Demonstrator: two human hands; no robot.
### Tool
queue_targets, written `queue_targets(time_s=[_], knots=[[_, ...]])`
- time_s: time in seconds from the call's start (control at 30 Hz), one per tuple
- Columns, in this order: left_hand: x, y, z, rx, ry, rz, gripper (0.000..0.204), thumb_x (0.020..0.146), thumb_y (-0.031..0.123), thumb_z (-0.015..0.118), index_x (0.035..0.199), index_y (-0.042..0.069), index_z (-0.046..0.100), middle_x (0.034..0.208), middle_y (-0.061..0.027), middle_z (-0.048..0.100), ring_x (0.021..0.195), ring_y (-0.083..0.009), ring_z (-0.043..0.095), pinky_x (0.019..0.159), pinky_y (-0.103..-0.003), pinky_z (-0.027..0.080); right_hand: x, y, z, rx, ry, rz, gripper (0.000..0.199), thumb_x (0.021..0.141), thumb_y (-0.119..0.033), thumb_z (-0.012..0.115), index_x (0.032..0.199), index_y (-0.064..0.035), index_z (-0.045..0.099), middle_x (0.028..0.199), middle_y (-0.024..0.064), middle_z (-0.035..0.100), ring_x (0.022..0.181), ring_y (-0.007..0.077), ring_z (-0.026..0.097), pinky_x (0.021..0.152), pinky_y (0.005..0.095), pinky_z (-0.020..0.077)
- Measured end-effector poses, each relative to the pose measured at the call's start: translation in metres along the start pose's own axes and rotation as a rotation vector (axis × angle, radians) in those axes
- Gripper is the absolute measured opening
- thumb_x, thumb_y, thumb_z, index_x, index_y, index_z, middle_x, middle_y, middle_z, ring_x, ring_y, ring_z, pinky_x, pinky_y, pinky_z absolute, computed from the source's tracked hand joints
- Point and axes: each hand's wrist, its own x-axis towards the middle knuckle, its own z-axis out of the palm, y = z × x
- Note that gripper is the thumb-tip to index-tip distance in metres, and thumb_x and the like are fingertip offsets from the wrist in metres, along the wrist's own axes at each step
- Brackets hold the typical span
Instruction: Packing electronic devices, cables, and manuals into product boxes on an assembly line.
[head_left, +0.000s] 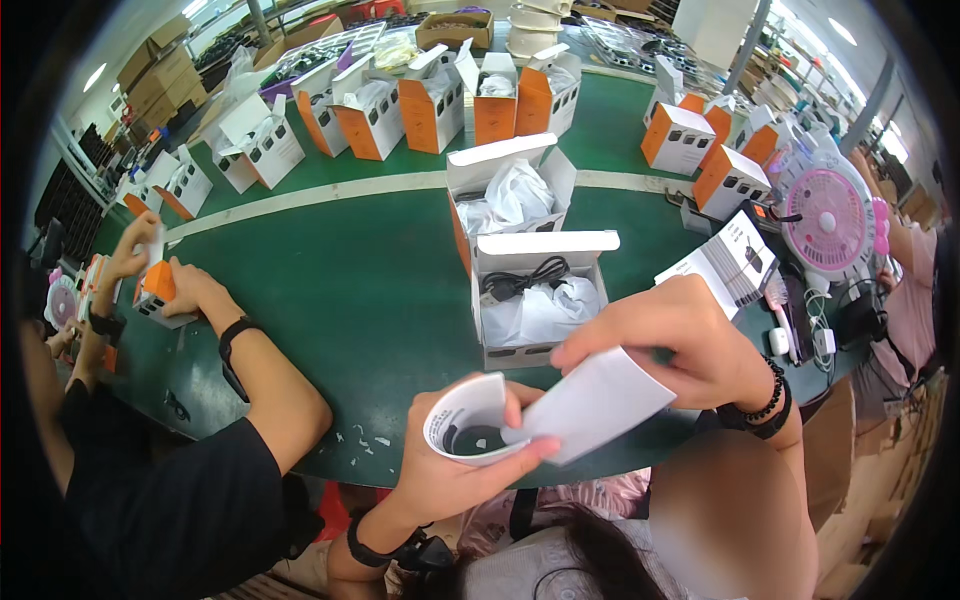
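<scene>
My left hand is closed around a white printed leaflet that curls into a loop. Its thumb presses against a second white panel, flat and blank on the visible side. My right hand grips that panel by its upper edge; whether both panels are one folded leaflet I cannot tell. Just beyond my hands stands an open white box with its lid up. Inside it lie a coiled black cable and a white plastic-wrapped item. Behind it, another open box holds a white-wrapped item.
Open white-and-orange boxes line the back of the green table. At right are closed boxes, a stack of leaflets, a pink fan and cables. At left a co-worker's hands handle a box.
</scene>
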Motion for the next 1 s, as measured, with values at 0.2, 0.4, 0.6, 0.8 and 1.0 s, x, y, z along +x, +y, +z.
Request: queue_targets(time_s=[0.2, 0.4, 0.6, 0.8, 1.0], knots=[[0.004, -0.012, -0.007, 0.276, 0.341, 0.207, 0.029, 0.067, 0.002, 0.081, 0.078, 0.002, 0.054, 0.084, -0.0135, 0.069, 0.072, -0.0154, 0.066, 0.064, -0.027, 0.051, 0.018, -0.003, 0.020, 0.172, 0.068, 0.198, 0.034, 0.073, -0.011, 0.076, 0.102, -0.0046, 0.059, 0.085, 0.0099, 0.067, 0.078, 0.0241, 0.066, 0.066, 0.0302, 0.0493], [0.020, -0.001, -0.003, 1.167, 0.275, 0.695, 0.023, 0.068, 0.003, 0.073, 0.075, 0.000, 0.052, 0.110, -0.0237, 0.061, 0.097, -0.0385, 0.063, 0.081, -0.042, 0.051, 0.032, 0.016, -0.004, -0.259, 0.389, 0.084, 0.022, 0.068, 0.005, 0.069, 0.088, 0.0011, 0.063, 0.082, 0.0079, 0.065, 0.074, 0.0176, 0.064, 0.068, 0.0263, 0.0482], [0.044, 0.005, 0.013, 1.550, 0.094, 0.429, 0.012, 0.071, 0.001, 0.058, 0.082, -0.003, 0.058, 0.127, -0.0290, 0.050, 0.119, -0.0393, 0.049, 0.095, -0.045, 0.038, 0.060, 0.018, -0.015, -0.344, 0.223, 0.038, 0.021, 0.071, 0.005, 0.067, 0.090, -0.0015, 0.064, 0.082, 0.0120, 0.065, 0.073, 0.0272, 0.064, 0.066, 0.0317, 0.0492], [0.046, 0.008, 0.009, 1.417, 0.028, 0.367, 0.024, 0.065, 0.004, 0.063, 0.088, -0.002, 0.059, 0.120, -0.0244, 0.052, 0.110, -0.0351, 0.050, 0.089, -0.044, 0.038, 0.069, 0.021, -0.022, -0.466, 0.074, 0.089, 0.021, 0.070, 0.001, 0.069, 0.090, -0.0047, 0.063, 0.075, 0.0122, 0.064, 0.070, 0.0310, 0.063, 0.062, 0.0362, 0.0480], [0.037, -0.010, 0.011, 1.391, 0.075, 0.414, 0.034, 0.057, 0.002, 0.067, 0.089, -0.002, 0.057, 0.120, -0.0216, 0.051, 0.115, -0.0361, 0.047, 0.091, -0.047, 0.035, 0.071, 0.028, -0.002, -0.469, -0.094, 0.141, 0.018, 0.070, -0.001, 0.068, 0.087, -0.0039, 0.062, 0.075, 0.0149, 0.064, 0.070, 0.0332, 0.062, 0.062, 0.0388, 0.0476]])
